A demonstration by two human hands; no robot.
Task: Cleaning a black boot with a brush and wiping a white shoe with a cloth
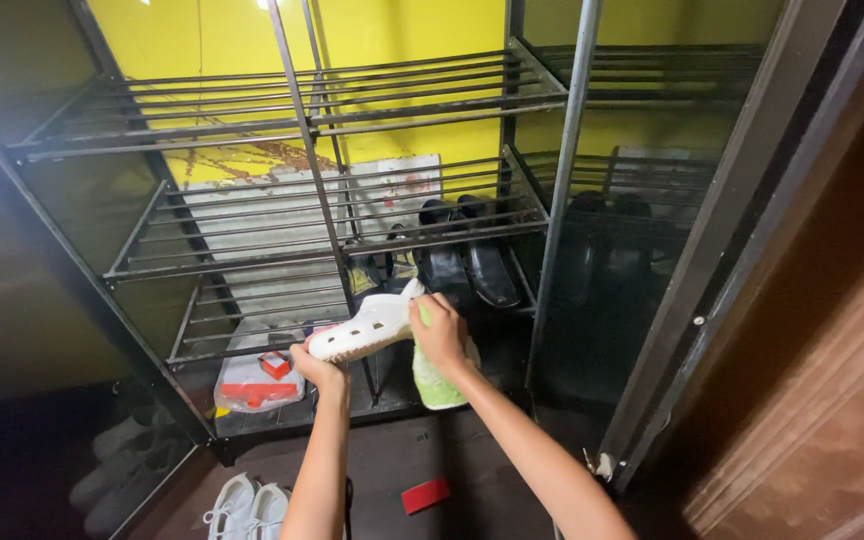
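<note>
L hand (pixel 314 366): fingers clenched on heel end of white clog (pixel 367 328), gripping from below. Clog held in air, roughly level, toe end tilted up twd R side, row of vent holes on the side facing cam.
R hand (pixel 439 333): fingers wrapped around pale green cloth (pixel 435 382), pressing top of it against toe end of clog. Rest of cloth hangs down below the hand.
Clog pos: in front of metal shoe rack (pixel 332 240), btw mid and lower shelf lvl, not touching rack bars as far as visible.
Rack: dark bar shelves, several tiers, against yellow wall (pixel 392 35). Top tiers bare bars.
Black shoes (pixel 467 260): pair on a mid shelf, just behind/above R hand, toes twd cam.
Clear bag (pixel 252 380): on bottom tier, L of L hand, red/orange items inside; contents too small to tell.
White sneakers (pixel 250 508): pair on floor, below L forearm, near rack base.
Red flat piece (pixel 425 494): on floor btw the 2 forearms, apart from sneakers.
Glass panels: dark, either side of rack, reflect shoes; more pale shoes seen low L, dim.
R edge: brown wood surface, blurred.
</note>
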